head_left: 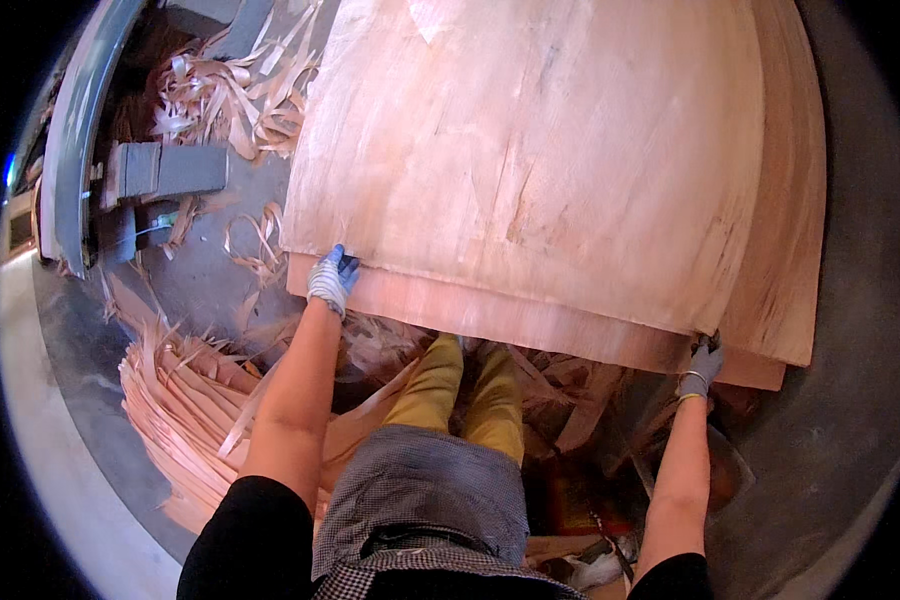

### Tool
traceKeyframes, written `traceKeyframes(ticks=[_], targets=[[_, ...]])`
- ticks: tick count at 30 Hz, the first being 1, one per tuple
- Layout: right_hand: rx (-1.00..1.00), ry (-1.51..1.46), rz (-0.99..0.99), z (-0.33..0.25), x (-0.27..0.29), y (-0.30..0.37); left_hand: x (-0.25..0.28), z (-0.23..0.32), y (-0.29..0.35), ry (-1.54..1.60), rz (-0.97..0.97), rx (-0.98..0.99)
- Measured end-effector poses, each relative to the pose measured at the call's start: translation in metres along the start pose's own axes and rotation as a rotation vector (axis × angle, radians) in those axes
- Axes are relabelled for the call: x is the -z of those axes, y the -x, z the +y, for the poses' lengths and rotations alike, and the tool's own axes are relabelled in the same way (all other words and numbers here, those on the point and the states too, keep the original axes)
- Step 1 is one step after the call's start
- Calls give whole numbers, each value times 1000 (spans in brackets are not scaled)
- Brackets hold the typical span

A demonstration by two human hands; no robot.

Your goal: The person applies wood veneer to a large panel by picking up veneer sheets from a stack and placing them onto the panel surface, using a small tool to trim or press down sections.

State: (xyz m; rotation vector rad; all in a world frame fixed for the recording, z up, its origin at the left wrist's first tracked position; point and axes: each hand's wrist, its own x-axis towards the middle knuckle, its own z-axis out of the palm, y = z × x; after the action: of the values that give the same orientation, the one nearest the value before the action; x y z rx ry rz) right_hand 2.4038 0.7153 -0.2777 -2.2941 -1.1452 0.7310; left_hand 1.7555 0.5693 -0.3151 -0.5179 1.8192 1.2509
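Observation:
A wide, pale pinkish-tan wood veneer sheet (pixel 530 170) spreads in front of me on top of other veneer sheets (pixel 785 220), which stick out at its right and along its near edge. My left hand (pixel 334 279), in a white and blue glove, is closed on the top sheet's near left corner. In a grey glove, my right hand (pixel 702 366) grips the near right corner of that sheet. The fingers under the edges are partly hidden. A rough, darker split mark runs down the middle of the top sheet.
Torn veneer strips (pixel 185 410) are heaped at my left and around my feet. More curled strips (pixel 240 100) lie on the floor at the far left, near grey blocks (pixel 175 170) and a long metal machine part (pixel 78 140). Grey floor (pixel 870 300) borders the stack at right.

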Motion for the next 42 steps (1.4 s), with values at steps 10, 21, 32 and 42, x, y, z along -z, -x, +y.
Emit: traceKeyframes(ticks=[10,21,32,42], targets=[[115,108,21,39,-4,-10,-16,-9,-7,25,113,-26],[59,365,-42,23,5,-5,-8,-7,-23,97,25,111],[-298,848,-678,36,62,111,-38,-39,134,-1026,-416,-432],[23,609,-1036,111,2,146,-133,-75,144,-2063,-651,-1231]])
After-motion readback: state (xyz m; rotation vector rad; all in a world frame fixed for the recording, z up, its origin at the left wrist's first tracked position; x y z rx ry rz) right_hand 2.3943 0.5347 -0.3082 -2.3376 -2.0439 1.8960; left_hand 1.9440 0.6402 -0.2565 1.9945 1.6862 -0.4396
